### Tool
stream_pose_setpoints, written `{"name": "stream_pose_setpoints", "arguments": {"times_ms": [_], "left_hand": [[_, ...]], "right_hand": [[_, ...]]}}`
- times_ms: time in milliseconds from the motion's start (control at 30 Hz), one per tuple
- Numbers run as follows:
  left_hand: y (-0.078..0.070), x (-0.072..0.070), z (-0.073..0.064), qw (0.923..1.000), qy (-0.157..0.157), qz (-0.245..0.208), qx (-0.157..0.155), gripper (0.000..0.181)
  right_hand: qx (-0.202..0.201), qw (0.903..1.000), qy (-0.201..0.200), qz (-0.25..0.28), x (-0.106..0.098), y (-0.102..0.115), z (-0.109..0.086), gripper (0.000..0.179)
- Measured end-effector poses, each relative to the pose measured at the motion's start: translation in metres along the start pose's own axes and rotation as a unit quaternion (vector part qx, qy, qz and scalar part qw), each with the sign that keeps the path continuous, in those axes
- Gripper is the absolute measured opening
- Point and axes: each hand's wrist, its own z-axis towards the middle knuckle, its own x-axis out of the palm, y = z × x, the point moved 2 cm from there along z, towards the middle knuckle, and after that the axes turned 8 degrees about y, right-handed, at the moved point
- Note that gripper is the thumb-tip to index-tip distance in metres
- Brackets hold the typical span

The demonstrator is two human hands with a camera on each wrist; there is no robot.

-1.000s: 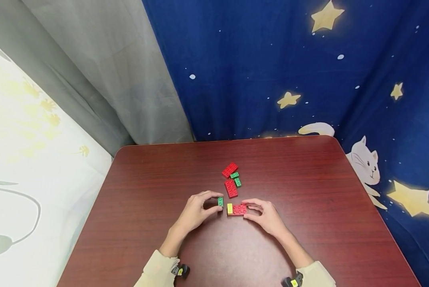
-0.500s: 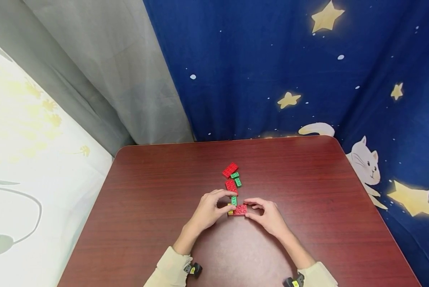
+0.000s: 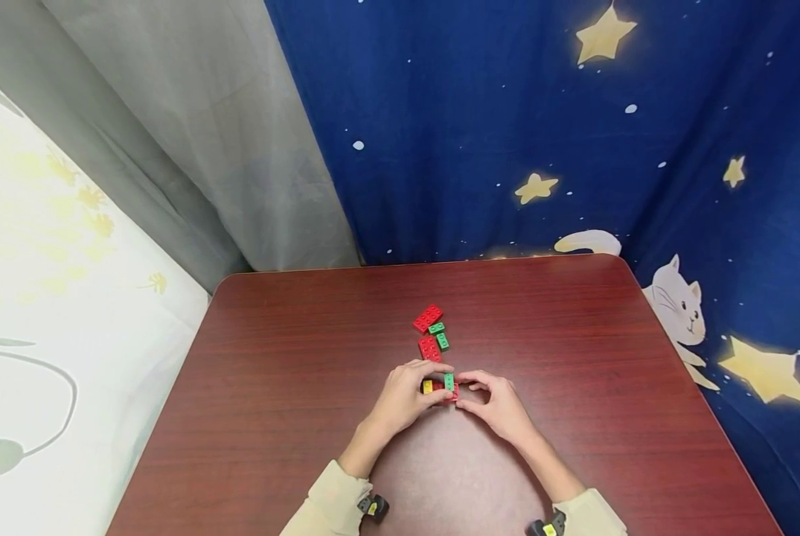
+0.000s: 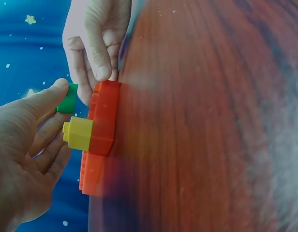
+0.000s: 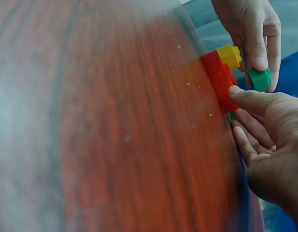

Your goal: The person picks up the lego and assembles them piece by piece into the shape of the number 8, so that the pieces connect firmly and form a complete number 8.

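Between thumb and fingers, my left hand [image 3: 402,394] pinches a small green brick [image 3: 449,381]. That green brick is held just above the right end of a red studded brick [image 4: 106,116], with a gap visible in both wrist views. A yellow brick [image 4: 80,133] sits on the red brick's left end. My right hand [image 3: 500,408] holds the red brick's right end, with its thumb on the near side and fingers on the far side. In the head view the left fingers hide part of the red brick, which lies on the table.
Just beyond the left hand lies another red brick [image 3: 429,348], partly covered by the fingers. Two small green bricks [image 3: 436,327] and a further red brick [image 3: 428,318] lie behind it. The brown table [image 3: 292,335] reaches back to curtains [image 3: 480,134].
My left hand has carried the green brick rightward, from left of the yellow brick to above the red brick's right end. The right hand has stayed at the red brick.
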Motion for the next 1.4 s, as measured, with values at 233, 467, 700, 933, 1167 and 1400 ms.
{"name": "stream_pose_setpoints", "arguments": {"times_ms": [233,467,700,933,1167,1400], "left_hand": [[0.0,0.007,-0.001,0.9997,-0.003,0.017,-0.015,0.039],[0.0,0.012,-0.003,0.9991,-0.016,0.037,-0.007,0.038],[-0.001,0.015,-0.003,0.9987,-0.025,0.043,-0.009,0.039],[-0.002,0.018,-0.003,0.9984,-0.02,0.051,-0.015,0.041],[-0.002,0.02,-0.002,0.9979,-0.018,0.058,-0.021,0.042],[-0.006,0.019,-0.002,0.9973,-0.02,0.068,-0.022,0.042]], "right_hand": [[0.009,0.9999,-0.005,-0.007,0.001,-0.001,0.0,0.041],[0.009,0.9999,-0.01,-0.007,0.002,-0.003,0.0,0.042],[0.005,0.9999,-0.008,0.009,0.003,-0.002,0.0,0.045],[0.011,0.9989,-0.001,0.046,0.001,-0.001,0.002,0.047],[0.015,0.9994,0.001,0.032,0.0,0.0,0.001,0.046],[0.014,0.9995,0.001,0.027,0.0,-0.002,0.001,0.046]]}}
